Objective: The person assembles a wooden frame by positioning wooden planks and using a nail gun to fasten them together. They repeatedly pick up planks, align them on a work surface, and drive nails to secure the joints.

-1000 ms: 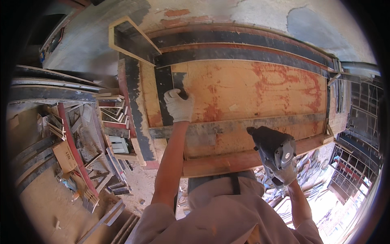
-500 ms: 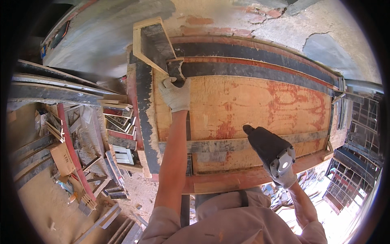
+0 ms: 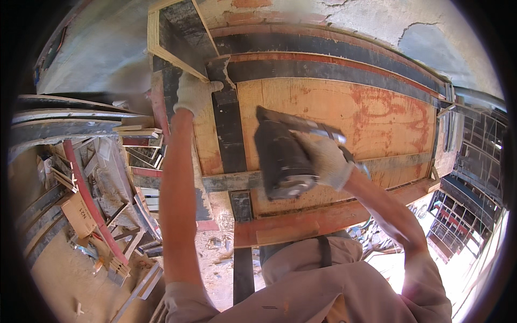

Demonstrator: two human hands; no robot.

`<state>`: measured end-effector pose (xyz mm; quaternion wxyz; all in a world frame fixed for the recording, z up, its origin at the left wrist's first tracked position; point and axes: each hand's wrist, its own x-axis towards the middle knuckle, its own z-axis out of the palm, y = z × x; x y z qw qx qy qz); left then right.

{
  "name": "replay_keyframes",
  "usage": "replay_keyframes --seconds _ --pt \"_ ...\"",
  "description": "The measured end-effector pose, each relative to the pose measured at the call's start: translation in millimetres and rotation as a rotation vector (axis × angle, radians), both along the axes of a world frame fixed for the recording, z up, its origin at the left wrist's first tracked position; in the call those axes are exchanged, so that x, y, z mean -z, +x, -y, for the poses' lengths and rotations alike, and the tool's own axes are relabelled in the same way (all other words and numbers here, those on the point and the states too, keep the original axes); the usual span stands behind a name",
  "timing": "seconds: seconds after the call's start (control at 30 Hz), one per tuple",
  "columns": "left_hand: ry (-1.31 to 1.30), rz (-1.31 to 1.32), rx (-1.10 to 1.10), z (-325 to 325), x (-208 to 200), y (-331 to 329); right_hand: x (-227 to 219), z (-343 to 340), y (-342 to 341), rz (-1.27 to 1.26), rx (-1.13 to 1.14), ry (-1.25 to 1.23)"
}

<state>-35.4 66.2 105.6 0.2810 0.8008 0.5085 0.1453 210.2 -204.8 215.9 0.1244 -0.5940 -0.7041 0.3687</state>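
My left hand (image 3: 195,92), in a pale work glove, is closed at the lower corner of an upright dark-faced plywood board (image 3: 186,29). Its thumb points right beneath the board's edge; the other fingers are partly hidden. A black nail gun (image 3: 280,156), slightly blurred, is gripped by its handle in my gloved right hand (image 3: 326,161). The tool hangs over a large wooden panel (image 3: 344,118) stained red, its nose out of sight. Close to my left hand, a dark strip (image 3: 230,129) crosses the panel toward me.
Long dark battens (image 3: 323,70) run along the panel's far side, beside a cracked plaster wall (image 3: 366,21). Stacked planks (image 3: 64,121), a cardboard box (image 3: 78,215) and wood scraps lie on the left. Metal grating (image 3: 458,226) stands at the right.
The nail gun has swung left and up over the panel, turning as it moved. My left hand has shifted left along the plywood board's lower edge. The view has moved slightly.
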Motion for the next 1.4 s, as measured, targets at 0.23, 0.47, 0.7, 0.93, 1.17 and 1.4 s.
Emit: replay_keyframes --seconds 0.23,0.47,0.7,0.93,1.17,1.4 --pt "-0.101 -0.007 0.054 -13.0 23.5 -3.3 60.9 -50.3 -50.1 0.225 -0.085 -0.001" --pt "-0.078 0.038 0.029 -6.5 7.6 4.8 64.6 -63.8 -64.0 0.301 -0.102 -0.068" --pt "-0.164 0.091 -0.031 -10.3 12.5 5.2 74.0 -59.3 -63.4 0.296 -0.079 -0.017" --pt "-0.114 0.147 0.011 -10.0 9.7 6.9 69.6 -58.5 -56.1 0.324 -0.084 -0.114" --pt "-0.237 0.003 -0.011 -13.4 10.7 9.2 66.1 -55.2 -47.0 0.344 -0.077 -0.104" --pt "-0.226 -0.034 -0.047 -15.2 4.1 -7.7 37.2 -50.7 -26.0 0.361 -0.085 -0.025"
